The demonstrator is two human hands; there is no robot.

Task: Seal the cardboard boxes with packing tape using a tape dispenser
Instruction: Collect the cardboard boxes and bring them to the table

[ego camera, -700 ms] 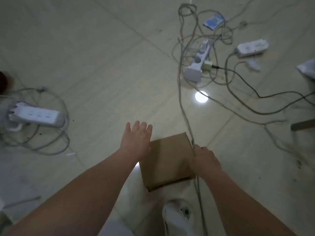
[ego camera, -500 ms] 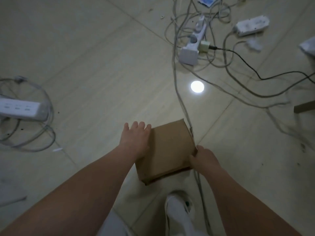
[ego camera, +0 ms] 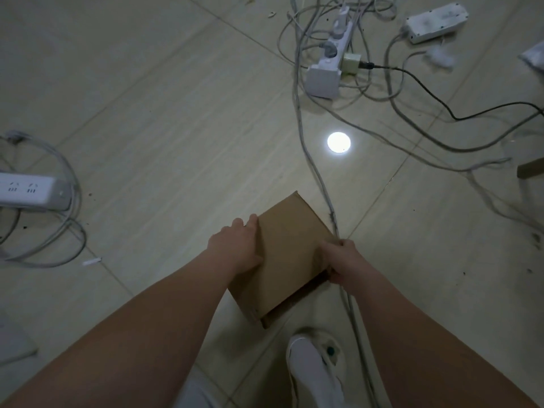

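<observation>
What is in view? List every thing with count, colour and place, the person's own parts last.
cardboard box: one, brown, on the floor at centre
power strips: three, white, left edge, top centre, top right
cables: several grey, one black, strewn across the top and right, grey loops at left
light reflection: one, white, beyond the box
floor: beige tiles
shoe: one, white, bottom centre
left hand: holds the box's left edge
right hand: grips the box's right edge
</observation>
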